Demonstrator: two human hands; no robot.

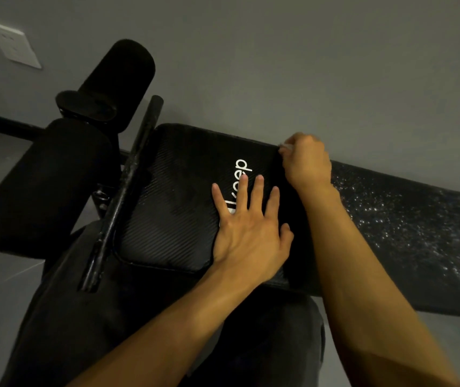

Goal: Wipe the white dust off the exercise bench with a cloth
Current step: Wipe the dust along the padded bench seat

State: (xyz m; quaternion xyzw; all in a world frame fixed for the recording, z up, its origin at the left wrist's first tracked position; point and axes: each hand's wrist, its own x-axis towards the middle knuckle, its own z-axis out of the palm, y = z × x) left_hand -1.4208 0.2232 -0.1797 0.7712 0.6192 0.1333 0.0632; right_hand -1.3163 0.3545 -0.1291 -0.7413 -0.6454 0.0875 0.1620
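R hand (307,163) balled round small white cloth (287,146), barely showing, at far edge of black padded exercise bench (173,205), just right of white "Keep" logo (241,166). L hand (248,230) flat, fingers spread, on logo. White dust (418,230) lies further right of logo, along bench's length; R hand nearer.

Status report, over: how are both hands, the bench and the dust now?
Left hand flat on seat pad, fingers spread. Right hand pinches white cloth at far edge. White dust covers long pad. Nothing in the way.
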